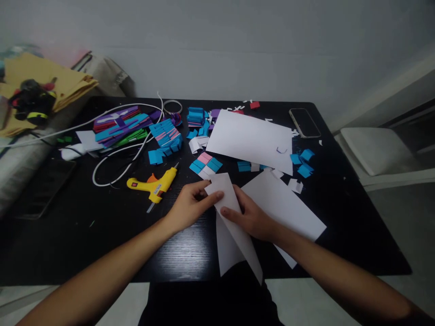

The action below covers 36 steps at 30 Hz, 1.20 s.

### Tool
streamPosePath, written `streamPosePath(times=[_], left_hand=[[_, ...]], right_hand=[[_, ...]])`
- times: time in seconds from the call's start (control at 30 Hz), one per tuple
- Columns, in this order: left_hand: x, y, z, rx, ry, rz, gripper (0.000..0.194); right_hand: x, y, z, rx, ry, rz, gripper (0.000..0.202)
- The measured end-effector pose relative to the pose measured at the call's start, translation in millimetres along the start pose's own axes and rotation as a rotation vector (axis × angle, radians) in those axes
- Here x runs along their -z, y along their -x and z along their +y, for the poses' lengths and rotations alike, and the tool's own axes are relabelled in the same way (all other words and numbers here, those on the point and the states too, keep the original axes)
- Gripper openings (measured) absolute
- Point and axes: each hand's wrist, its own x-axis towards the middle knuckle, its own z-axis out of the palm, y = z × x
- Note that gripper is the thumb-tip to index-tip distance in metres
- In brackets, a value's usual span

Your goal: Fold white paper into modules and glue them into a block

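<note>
A folded white paper sheet is held between both hands near the table's front edge, its lower ends hanging apart. My left hand pinches its upper left corner, thumb on top. On the right side, my right hand grips the same sheet with the thumb across its face and the fingers behind. Beyond the hands lies a small woven piece of blue, pink and white folded paper. Another white sheet lies flat under the right forearm.
A yellow glue gun lies left of the hands, near a looped white cable. Coloured paper strips are piled at the back left. Farther back are a white sheet, blue pieces and a phone.
</note>
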Motion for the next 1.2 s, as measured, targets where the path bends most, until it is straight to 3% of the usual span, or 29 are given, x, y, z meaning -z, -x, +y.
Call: streamPosePath(times=[0.17, 0.3, 0.37, 0.6, 0.9, 1.2], left_hand=[[1.2, -2.0, -0.4, 0.022, -0.01, -0.015, 0.039], [0.4, -2.8, -0.3, 0.015, -0.004, -0.054, 0.038], [0.2, -2.8, -0.2, 0.009, -0.001, -0.07, 0.035], [0.6, -2.4, -2.8, 0.027, -0.022, -0.022, 0.025], [-1.0, -1.6, -2.1, 0.109, -0.026, 0.001, 0.044], [-1.9, 1.1, -2.2, 0.096, -0.095, -0.044, 0.046]], right_hand=[[3.7, -0.8, -3.6, -0.006, -0.11, 0.09, 0.051], [3.4, -1.5, -0.6, 0.052, -0.189, 0.201, 0.08], [2.5, -1.0, -1.0, 0.071, -0.171, 0.223, 0.084], [1.6, 0.5, -3.6, 0.038, -0.169, 0.238, 0.066], [1.1, 0.1, -3.6, -0.007, -0.195, 0.21, 0.065], [2.7, -0.1, -1.9, 0.013, -0.142, 0.208, 0.063]])
